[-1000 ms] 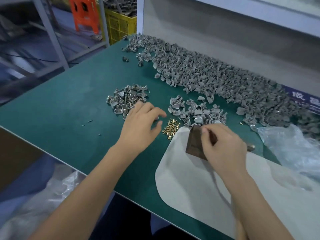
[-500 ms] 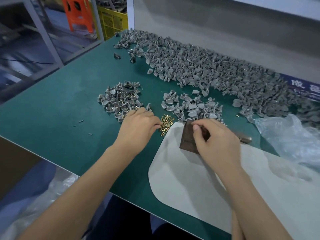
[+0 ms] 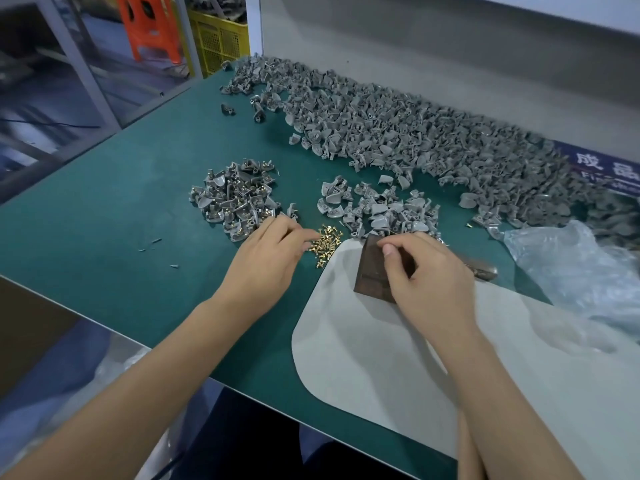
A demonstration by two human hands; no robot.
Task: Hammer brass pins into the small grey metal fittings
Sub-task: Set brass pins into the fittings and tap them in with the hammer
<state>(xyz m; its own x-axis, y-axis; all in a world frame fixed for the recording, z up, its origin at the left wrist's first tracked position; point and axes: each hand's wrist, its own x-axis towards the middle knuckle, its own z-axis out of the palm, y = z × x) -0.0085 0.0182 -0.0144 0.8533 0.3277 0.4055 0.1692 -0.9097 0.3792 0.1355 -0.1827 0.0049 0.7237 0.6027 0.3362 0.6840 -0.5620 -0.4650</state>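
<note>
There was a single view, from a wide-angle camera worn on the person's head. It looked forward and steeply down over the green worktop [image 3: 104, 216], close enough that both forearms ran in from the bottom edge. The worktop's near edge crossed the lower frame on a slant, the back wall [image 3: 415, 57] closed the top, and straight lines bowed toward the edges.

A green-topped workbench [image 3: 104, 216] carries heaps of small grey metal fittings [image 3: 398, 133], loose brass pins [image 3: 323, 242], a pale grey mat [image 3: 398, 358] and a crumpled clear plastic bag [image 3: 571, 271].
</note>
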